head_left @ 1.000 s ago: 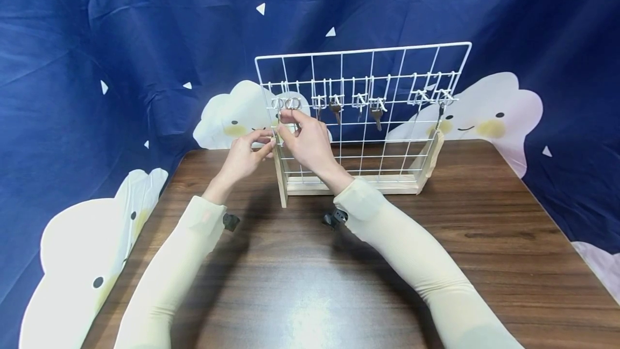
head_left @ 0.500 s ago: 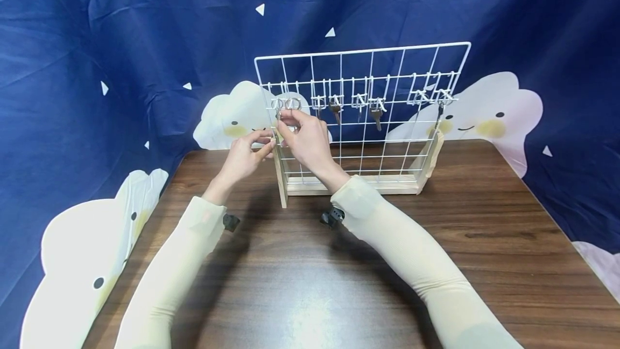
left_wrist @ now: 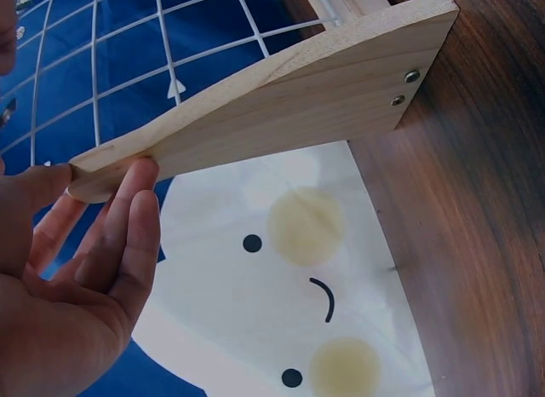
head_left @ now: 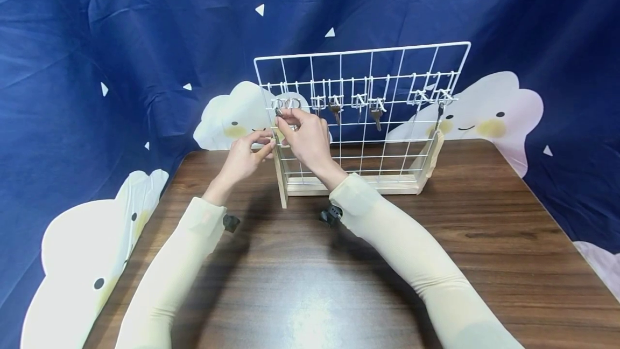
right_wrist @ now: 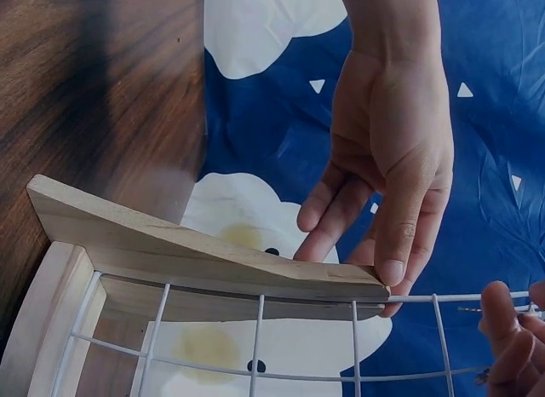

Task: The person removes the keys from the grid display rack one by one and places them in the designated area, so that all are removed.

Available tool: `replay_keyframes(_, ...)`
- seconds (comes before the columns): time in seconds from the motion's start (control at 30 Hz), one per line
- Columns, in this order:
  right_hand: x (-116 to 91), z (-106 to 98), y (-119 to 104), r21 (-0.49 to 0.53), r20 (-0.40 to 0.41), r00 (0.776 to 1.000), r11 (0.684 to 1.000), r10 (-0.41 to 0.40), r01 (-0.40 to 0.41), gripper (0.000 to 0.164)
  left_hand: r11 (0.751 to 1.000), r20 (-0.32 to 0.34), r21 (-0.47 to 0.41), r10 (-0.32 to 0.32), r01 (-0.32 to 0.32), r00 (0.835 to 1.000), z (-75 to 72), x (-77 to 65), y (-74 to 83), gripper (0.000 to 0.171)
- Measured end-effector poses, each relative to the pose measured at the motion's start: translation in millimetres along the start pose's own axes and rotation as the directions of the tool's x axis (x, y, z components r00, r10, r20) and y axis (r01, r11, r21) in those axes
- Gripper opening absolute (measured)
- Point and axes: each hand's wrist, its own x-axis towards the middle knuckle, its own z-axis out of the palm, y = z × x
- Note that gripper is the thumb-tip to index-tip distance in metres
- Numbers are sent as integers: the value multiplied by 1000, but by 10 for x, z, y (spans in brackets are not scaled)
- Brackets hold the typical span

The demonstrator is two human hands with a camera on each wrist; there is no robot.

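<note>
A white wire grid rack (head_left: 361,50) stands on wooden legs, with keys on rings along its row of hooks. My left hand (head_left: 244,158) grips the upper tip of the left wooden side piece (left_wrist: 289,99) between thumb and fingers. Just above it, my right hand (head_left: 312,140) pinches a small dark key (head_left: 278,113) beneath the leftmost hook. Its ring overlaps that hook in the head view, and the fingers hide most of the key. Beside it hangs another key ring (head_left: 293,103). Only a few fingers of the right hand show at the right wrist view's edge.
More keys hang to the right, including a brown key (head_left: 335,111) and a brass-coloured key (head_left: 377,116). The dark wood table (head_left: 271,284) carries the rack near its back edge. A blue cloth (head_left: 160,26) with clouds hangs behind.
My right hand has shifted slightly left and up, and the key at its fingertips has risen a little toward the hook. The left hand stays on the side piece.
</note>
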Motion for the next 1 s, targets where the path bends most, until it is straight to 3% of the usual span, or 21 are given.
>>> replay_keyframes(0.37,7,2,0,-11,-20,1000,1000,2,-2,24,1000,5,-15,-14,14,1000,3,-6,20,35)
replay_keyframes(0.63,-11,-31,0,25,-24,999,999,-35,36,20,1000,1,-6,-6,6,1000,-7,-5,16,35)
replay_keyframes(1.0,-45,-59,11,120,-12,1000,993,2,0,16,1000,7,-20,-12,12,1000,0,-6,12,36)
